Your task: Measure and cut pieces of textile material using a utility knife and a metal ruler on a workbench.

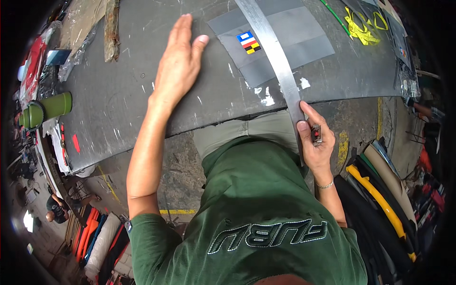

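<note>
My left hand (178, 61) lies flat on the dark worktable, fingers stretched out, left of a grey sheet. Between thumb and fingers, my right hand (317, 142) grips the near end of a long metal ruler (273, 47) at the table's front edge. A small dark object with a bit of red (316, 135) also sits in that hand; its kind is unclear. The ruler crosses the grey sheet (308, 38), which bears a patch of coloured blocks (249, 42) just left of the ruler.
Yellow straps (361, 33) and a thin green stick (336, 18) lie at the far right. A worn wooden strip (112, 31) is at the back left, a green bottle (52, 105) by the left edge. Material rolls (380, 190) stand at the lower right, more rolls (102, 237) at the lower left.
</note>
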A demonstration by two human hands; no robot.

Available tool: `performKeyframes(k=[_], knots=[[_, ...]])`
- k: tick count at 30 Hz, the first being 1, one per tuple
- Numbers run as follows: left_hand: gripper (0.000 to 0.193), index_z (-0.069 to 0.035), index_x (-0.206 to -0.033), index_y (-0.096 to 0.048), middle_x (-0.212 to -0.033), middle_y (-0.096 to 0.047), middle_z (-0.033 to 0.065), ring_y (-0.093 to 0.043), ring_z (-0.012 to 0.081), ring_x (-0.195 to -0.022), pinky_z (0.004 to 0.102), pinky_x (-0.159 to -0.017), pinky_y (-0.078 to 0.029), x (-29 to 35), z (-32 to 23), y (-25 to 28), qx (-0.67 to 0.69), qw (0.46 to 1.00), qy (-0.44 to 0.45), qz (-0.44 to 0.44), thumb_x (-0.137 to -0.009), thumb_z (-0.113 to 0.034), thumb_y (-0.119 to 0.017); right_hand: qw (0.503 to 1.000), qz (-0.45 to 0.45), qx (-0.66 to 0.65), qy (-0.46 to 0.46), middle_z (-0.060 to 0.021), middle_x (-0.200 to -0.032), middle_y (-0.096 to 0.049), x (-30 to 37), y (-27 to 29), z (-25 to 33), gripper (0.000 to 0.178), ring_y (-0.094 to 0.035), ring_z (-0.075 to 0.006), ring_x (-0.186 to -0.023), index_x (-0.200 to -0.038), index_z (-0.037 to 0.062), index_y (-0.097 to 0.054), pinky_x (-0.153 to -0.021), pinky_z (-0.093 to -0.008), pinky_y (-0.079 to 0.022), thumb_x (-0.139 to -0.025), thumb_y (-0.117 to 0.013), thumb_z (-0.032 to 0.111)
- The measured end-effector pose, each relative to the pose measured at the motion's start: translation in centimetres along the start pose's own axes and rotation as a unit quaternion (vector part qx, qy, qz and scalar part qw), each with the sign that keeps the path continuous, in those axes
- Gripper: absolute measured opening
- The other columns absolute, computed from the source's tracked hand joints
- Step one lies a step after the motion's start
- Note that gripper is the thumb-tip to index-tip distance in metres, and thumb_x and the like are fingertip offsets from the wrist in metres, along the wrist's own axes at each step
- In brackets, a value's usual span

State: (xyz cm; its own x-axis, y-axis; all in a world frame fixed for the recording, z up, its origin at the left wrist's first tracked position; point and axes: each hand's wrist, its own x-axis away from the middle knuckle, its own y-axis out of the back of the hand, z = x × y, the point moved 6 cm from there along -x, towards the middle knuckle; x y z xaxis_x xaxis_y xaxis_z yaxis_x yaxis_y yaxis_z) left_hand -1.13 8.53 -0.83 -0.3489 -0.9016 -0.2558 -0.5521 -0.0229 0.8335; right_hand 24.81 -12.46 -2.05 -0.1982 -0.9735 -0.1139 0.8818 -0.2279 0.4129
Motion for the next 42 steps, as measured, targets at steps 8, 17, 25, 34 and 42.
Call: performKeyframes(k=[8, 17, 25, 34, 42], knots=[[0.061, -0.002, -0.158, -0.037, -0.162, -0.039, 0.0217, -0.04, 0.0367, -0.15, 0.0424, -0.122, -0.035, 0.0, -0.3, 1.4, 0.021, 0.999, -0.019, -0.027, -0.109, -0.036, -0.052, 0.999, 0.026, -0.016, 0.025, -0.0117, -0.127, -0.073, -0.6, -2.0, 0.9, 0.043, -0.068, -0.0151, -0.101, -0.137, 0.005, -0.066, -0.089, -0.0285, -0.054, -0.095, -0.071, 0.0], [0.088, 0.005, -0.152, -0.042, -0.161, -0.038, 0.0248, -0.039, 0.0369, -0.149, 0.0496, -0.127, -0.025, -0.5, -1.4, -2.4, -0.022, 0.993, -0.077, 0.086, -0.097, -0.06, -0.063, 0.99, 0.096, 0.097, 0.033, -0.018, -0.1, -0.075, -0.5, -3.4, 1.6, 0.072, -0.071, -0.0355, -0.082, -0.145, 0.0146, -0.061, -0.077, -0.0425, -0.056, -0.078, -0.073, -0.01], [0.096, 0.005, -0.15, -0.044, -0.159, -0.041, 0.0243, -0.039, 0.0362, -0.15, 0.0501, -0.127, -0.026, -1.0, -1.0, -3.1, -0.074, 0.989, -0.117, 0.06, -0.088, -0.063, -0.072, 0.998, 0.063, 0.027, -0.002, -0.0184, -0.111, -0.074, -0.6, -3.9, 0.8, 0.072, -0.072, -0.0265, -0.08, -0.145, 0.0107, -0.06, -0.072, -0.0349, -0.056, -0.078, -0.08, -0.005], [0.08, 0.001, -0.152, -0.044, -0.162, -0.041, 0.0185, -0.041, 0.0382, -0.147, 0.0492, -0.127, -0.026, -0.9, -1.2, -3.4, -0.081, 0.988, -0.11, 0.065, -0.096, -0.052, -0.068, 0.992, 0.094, 0.076, -0.026, -0.0166, -0.121, -0.074, -0.4, -4.4, 0.3, 0.075, -0.071, -0.0211, -0.077, -0.145, 0.0085, -0.06, -0.072, -0.0305, -0.056, -0.074, -0.084, 0.0], [0.097, 0.004, -0.151, -0.045, -0.16, -0.042, 0.0213, -0.04, 0.0367, -0.15, 0.0515, -0.126, -0.026, -0.9, -1.0, -3.5, -0.089, 0.987, -0.12, 0.067, -0.089, -0.066, -0.07, 0.989, 0.101, 0.107, -0.013, -0.0164, -0.128, -0.072, -0.3, -4.5, 0.8, 0.076, -0.073, -0.0304, -0.087, -0.144, 0.0085, -0.061, -0.078, -0.0345, -0.058, -0.072, -0.085, 0.0]])
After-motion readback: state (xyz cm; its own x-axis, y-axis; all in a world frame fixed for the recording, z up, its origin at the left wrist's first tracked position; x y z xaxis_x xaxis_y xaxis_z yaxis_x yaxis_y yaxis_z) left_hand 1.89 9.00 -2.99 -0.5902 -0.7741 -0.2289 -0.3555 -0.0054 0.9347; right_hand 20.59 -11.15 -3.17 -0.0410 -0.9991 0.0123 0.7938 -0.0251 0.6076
